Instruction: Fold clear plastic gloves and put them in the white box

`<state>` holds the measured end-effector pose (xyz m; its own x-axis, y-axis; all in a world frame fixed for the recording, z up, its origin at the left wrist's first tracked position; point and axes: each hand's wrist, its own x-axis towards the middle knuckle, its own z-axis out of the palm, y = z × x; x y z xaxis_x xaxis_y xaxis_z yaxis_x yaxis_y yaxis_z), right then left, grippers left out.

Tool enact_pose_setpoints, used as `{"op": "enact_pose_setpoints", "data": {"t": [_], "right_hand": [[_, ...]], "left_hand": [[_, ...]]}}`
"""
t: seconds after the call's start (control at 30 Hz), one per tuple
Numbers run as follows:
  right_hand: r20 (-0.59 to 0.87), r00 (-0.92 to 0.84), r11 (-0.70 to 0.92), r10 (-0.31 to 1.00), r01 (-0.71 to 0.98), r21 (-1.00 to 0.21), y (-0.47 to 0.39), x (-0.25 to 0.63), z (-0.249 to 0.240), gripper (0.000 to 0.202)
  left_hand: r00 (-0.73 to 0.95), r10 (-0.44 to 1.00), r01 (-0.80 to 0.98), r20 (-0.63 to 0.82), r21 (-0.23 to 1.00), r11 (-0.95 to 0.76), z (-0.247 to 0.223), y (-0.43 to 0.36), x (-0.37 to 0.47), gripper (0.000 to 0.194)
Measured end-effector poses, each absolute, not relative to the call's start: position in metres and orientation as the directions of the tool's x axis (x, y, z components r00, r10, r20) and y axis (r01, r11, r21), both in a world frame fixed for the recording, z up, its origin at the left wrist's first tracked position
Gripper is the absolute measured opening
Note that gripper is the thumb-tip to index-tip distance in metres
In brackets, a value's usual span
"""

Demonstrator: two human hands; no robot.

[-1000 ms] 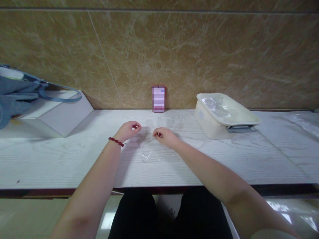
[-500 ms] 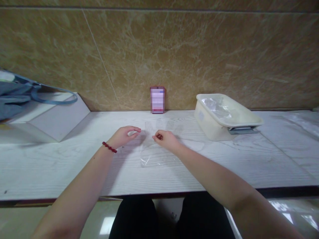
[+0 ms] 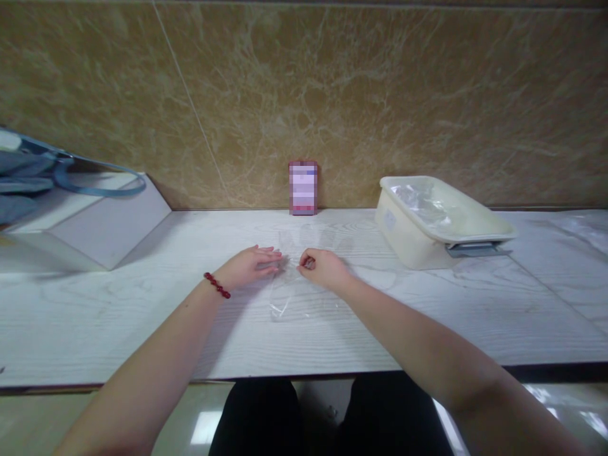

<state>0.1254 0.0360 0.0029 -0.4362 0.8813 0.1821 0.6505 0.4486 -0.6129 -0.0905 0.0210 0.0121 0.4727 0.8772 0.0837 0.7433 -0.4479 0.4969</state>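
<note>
A clear plastic bag [image 3: 304, 301] lies on the white wood-grain table, its edges hard to make out. My right hand [image 3: 325, 269] is closed in a pinch over the bag's middle, with the film at its fingertips. To the left, my left hand [image 3: 249, 267] has its fingers stretched toward the same film, palm down and holding nothing. Its fingertips are at the bag's left part; whether they press on it I cannot tell. A dark red bead bracelet [image 3: 216, 285] circles my left wrist.
A phone [image 3: 303, 188] leans upright against the marble wall. At the right stands a cream bin [image 3: 413, 244] with clear plastic inside and a grey handle. More clear film [image 3: 586, 229] lies at the far right. A white box [image 3: 111, 225] with a blue-grey strapped bag [image 3: 23, 183] is at the left.
My left hand has moved right, onto or just above the bag's left part, and its fingers have straightened. My right hand keeps its pinch in nearly the same place. The view has shifted slightly.
</note>
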Motion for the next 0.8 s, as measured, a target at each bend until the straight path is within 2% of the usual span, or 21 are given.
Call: {"op": "enact_pose_setpoints", "data": {"t": [0.27, 0.53, 0.8], "right_hand": [[0.191, -0.454, 0.470, 0.870, 0.652, -0.594, 0.0395, 0.1275, -0.0006, 0.010], [0.174, -0.435, 0.452, 0.884, 0.694, -0.560, 0.0392, 0.1289, -0.0001, 0.013], [0.137, -0.479, 0.465, 0.867, 0.679, -0.568, 0.0419, 0.1311, 0.0005, 0.011]], "left_hand": [[0.554, 0.832, 0.751, -0.014, 0.439, -0.493, 0.0082, 0.0210, -0.0821, 0.044], [0.592, 0.806, 0.723, -0.026, 0.458, -0.517, 0.0066, 0.0214, -0.0839, 0.047], [0.629, 0.762, 0.769, -0.154, 0.266, -0.581, 0.0101, 0.0189, -0.0810, 0.057]]}}
